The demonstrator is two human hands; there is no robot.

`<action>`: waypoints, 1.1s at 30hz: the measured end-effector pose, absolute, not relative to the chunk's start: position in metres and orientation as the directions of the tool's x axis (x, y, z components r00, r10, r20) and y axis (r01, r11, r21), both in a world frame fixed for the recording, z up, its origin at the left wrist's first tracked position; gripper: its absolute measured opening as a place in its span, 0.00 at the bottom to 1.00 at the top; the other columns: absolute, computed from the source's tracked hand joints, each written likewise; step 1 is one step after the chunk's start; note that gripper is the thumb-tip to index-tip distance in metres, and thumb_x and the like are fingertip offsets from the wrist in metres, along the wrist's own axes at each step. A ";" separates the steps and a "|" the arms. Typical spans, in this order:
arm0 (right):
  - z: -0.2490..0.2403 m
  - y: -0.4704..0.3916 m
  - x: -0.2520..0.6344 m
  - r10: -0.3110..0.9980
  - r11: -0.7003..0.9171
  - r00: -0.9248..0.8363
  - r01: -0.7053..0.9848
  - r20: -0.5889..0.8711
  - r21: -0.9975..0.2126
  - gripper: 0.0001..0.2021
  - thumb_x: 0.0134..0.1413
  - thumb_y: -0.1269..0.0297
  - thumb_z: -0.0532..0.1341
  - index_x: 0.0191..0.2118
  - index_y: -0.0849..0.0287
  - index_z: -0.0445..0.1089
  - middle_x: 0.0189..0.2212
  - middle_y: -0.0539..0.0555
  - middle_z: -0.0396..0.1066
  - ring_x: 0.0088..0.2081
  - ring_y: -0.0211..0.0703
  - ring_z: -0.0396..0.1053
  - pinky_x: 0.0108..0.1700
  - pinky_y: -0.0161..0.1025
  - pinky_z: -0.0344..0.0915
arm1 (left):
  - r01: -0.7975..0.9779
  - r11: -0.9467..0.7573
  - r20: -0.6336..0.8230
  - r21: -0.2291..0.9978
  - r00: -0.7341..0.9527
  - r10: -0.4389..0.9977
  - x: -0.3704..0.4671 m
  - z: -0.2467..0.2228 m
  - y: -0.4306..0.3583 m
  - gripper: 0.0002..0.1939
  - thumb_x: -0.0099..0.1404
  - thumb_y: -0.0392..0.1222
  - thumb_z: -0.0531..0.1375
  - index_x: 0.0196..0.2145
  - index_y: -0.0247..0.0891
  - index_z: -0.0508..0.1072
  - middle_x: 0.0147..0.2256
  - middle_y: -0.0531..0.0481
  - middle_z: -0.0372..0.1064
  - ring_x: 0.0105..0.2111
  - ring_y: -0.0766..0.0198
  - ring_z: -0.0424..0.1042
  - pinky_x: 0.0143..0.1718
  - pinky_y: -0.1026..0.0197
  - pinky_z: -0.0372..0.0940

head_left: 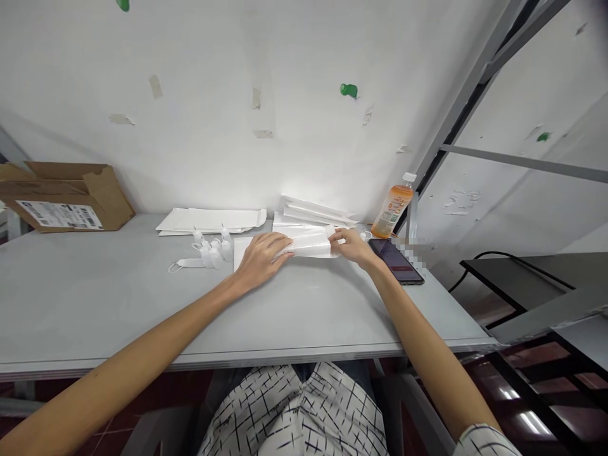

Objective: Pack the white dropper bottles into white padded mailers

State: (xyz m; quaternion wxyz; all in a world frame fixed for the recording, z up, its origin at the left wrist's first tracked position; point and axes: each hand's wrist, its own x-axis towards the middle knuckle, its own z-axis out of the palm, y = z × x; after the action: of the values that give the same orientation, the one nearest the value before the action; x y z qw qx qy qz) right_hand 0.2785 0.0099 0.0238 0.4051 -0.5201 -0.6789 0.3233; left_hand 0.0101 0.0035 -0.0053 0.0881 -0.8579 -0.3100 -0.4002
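Writing first. Box [111, 196] at the far left corner of the surface [304, 316]: pale label [59, 215] on its near face, printed lines and a barcode, print too small for me to read. Bottle [392, 208] of orange drink at the far right corner: white cap, printed wrap, lettering too small to make out with certainty. Phone [396, 261] by the right edge, just nearer than the bottle: dark screen, a reddish patch low on it, no words I can read.

White packet [311, 242] lies between my hands, toward the far edge and right of the surface's middle. Glossy, plain. Long axis runs left to right, roughly parallel to the near edge; one end points to the right edge, the other to the left.

My left hand [263, 253] is palm down over the packet's left part, fingers bent a little and pointing right, thumb slightly apart; whether it pinches or only presses, I cannot tell. My right hand [349, 246] is nearly closed, fingertips and thumb pinching the right end.

Small white pieces with loops [211, 253] cluster left of my left hand. Along the far edge: flat white sheets [209, 220] behind the cluster, a stack of white sleeves [316, 212] just behind the packet.
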 end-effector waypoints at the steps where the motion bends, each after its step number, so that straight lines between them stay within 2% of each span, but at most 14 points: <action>1: 0.024 0.008 0.275 0.976 0.215 -0.133 0.420 0.175 -0.882 0.05 0.34 0.66 0.64 0.21 0.60 0.77 0.35 0.54 0.73 0.34 0.42 0.68 0.32 0.36 0.63 | 0.598 -0.796 0.743 0.095 0.490 0.456 0.011 -0.005 0.003 0.15 0.73 0.48 0.55 0.48 0.39 0.75 0.47 0.44 0.75 0.48 0.55 0.73 0.50 0.51 0.65; 4: 0.024 0.002 0.267 0.986 0.113 -0.156 0.366 0.059 -0.924 0.06 0.36 0.66 0.63 0.23 0.61 0.78 0.27 0.51 0.72 0.26 0.37 0.63 0.27 0.34 0.59 | 0.588 -0.802 0.726 0.106 0.506 0.466 0.012 -0.004 0.001 0.15 0.73 0.49 0.55 0.48 0.39 0.75 0.47 0.44 0.75 0.49 0.54 0.72 0.51 0.51 0.64; 7: 0.028 -0.001 0.264 0.973 0.134 -0.219 0.317 0.065 -0.939 0.08 0.41 0.62 0.65 0.26 0.59 0.79 0.25 0.50 0.73 0.27 0.39 0.66 0.30 0.35 0.62 | 0.597 -0.789 0.696 0.146 0.504 0.511 0.012 -0.004 0.001 0.16 0.73 0.49 0.54 0.49 0.40 0.75 0.48 0.44 0.75 0.49 0.54 0.72 0.52 0.50 0.64; 9: 0.033 0.000 0.268 0.965 0.226 -0.203 0.305 0.169 -0.925 0.10 0.44 0.58 0.65 0.28 0.58 0.80 0.30 0.53 0.76 0.34 0.44 0.71 0.37 0.38 0.66 | 0.608 -0.775 0.687 0.173 0.490 0.537 0.012 -0.004 0.002 0.16 0.73 0.50 0.53 0.49 0.41 0.75 0.48 0.44 0.74 0.50 0.54 0.72 0.53 0.50 0.64; 11: 0.038 0.002 0.279 0.949 0.314 -0.110 0.350 0.294 -0.882 0.12 0.46 0.56 0.66 0.31 0.58 0.80 0.37 0.56 0.78 0.41 0.48 0.72 0.41 0.40 0.67 | 0.615 -0.766 0.688 0.186 0.476 0.549 0.011 -0.004 0.003 0.16 0.73 0.50 0.53 0.49 0.41 0.75 0.49 0.44 0.74 0.50 0.54 0.71 0.53 0.49 0.64; 14: 0.044 0.007 0.303 0.862 0.358 0.108 0.562 0.495 -0.745 0.11 0.47 0.57 0.66 0.33 0.59 0.80 0.41 0.59 0.77 0.43 0.51 0.72 0.43 0.43 0.67 | 0.616 -0.767 0.690 0.179 0.477 0.545 0.010 -0.003 0.003 0.16 0.73 0.50 0.53 0.49 0.40 0.75 0.49 0.44 0.74 0.51 0.54 0.71 0.53 0.50 0.64; 16: 0.044 0.009 0.321 0.790 0.250 0.187 0.770 0.583 -0.586 0.09 0.49 0.62 0.64 0.33 0.58 0.80 0.40 0.59 0.76 0.42 0.51 0.72 0.46 0.45 0.65 | 0.613 -0.772 0.685 0.169 0.490 0.539 0.010 -0.003 0.002 0.16 0.73 0.49 0.53 0.49 0.39 0.75 0.49 0.44 0.74 0.51 0.54 0.72 0.53 0.51 0.64; 18: 0.042 0.009 0.337 0.786 0.074 0.235 0.882 0.571 -0.466 0.10 0.51 0.62 0.64 0.36 0.57 0.81 0.40 0.60 0.76 0.42 0.53 0.71 0.44 0.46 0.64 | 0.612 -0.774 0.676 0.163 0.502 0.539 0.010 -0.003 0.002 0.16 0.73 0.50 0.53 0.49 0.39 0.75 0.49 0.43 0.74 0.50 0.54 0.72 0.52 0.51 0.64; 21: 0.038 0.009 0.351 0.839 -0.075 0.274 0.914 0.469 -0.399 0.15 0.51 0.55 0.65 0.42 0.55 0.81 0.38 0.58 0.77 0.42 0.55 0.71 0.40 0.44 0.62 | 0.614 -0.772 0.660 0.165 0.513 0.549 0.009 -0.005 0.003 0.17 0.73 0.50 0.53 0.49 0.39 0.75 0.49 0.44 0.74 0.50 0.54 0.72 0.52 0.50 0.64; 23: 0.035 0.010 0.355 0.874 -0.093 0.262 0.916 0.408 -0.389 0.16 0.51 0.53 0.65 0.42 0.55 0.81 0.33 0.56 0.77 0.39 0.53 0.72 0.37 0.42 0.61 | 0.613 -0.772 0.653 0.166 0.518 0.552 0.009 -0.006 0.004 0.17 0.73 0.51 0.53 0.49 0.39 0.74 0.49 0.44 0.74 0.50 0.54 0.72 0.53 0.49 0.64; 26: 0.033 0.012 0.356 0.892 -0.095 0.242 0.925 0.380 -0.367 0.12 0.51 0.55 0.66 0.37 0.55 0.81 0.28 0.55 0.76 0.35 0.51 0.72 0.34 0.41 0.60 | 0.610 -0.774 0.649 0.167 0.523 0.552 0.009 -0.006 0.004 0.17 0.73 0.52 0.53 0.49 0.40 0.74 0.49 0.44 0.74 0.50 0.54 0.72 0.53 0.49 0.65; 29: 0.033 0.014 0.355 0.885 -0.103 0.250 0.927 0.391 -0.361 0.09 0.52 0.58 0.65 0.34 0.55 0.82 0.30 0.56 0.78 0.36 0.53 0.73 0.34 0.41 0.60 | 0.607 -0.776 0.645 0.173 0.525 0.555 0.009 -0.006 0.004 0.17 0.73 0.51 0.53 0.49 0.40 0.74 0.49 0.44 0.74 0.50 0.54 0.72 0.52 0.49 0.65; 33: 0.036 0.013 0.354 0.851 -0.108 0.281 0.920 0.443 -0.376 0.11 0.55 0.58 0.62 0.35 0.55 0.82 0.34 0.57 0.79 0.38 0.55 0.73 0.35 0.43 0.61 | 0.613 -0.768 0.636 0.185 0.521 0.569 0.009 -0.006 0.004 0.17 0.73 0.51 0.52 0.50 0.40 0.74 0.49 0.44 0.74 0.51 0.53 0.71 0.52 0.48 0.65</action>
State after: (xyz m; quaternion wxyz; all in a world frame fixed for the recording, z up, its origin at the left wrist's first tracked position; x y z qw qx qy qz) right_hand 0.3544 0.0125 0.0360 0.2997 -0.7421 -0.5967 -0.0578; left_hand 0.0087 0.0036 -0.0056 0.0312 -0.8715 -0.3390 -0.3530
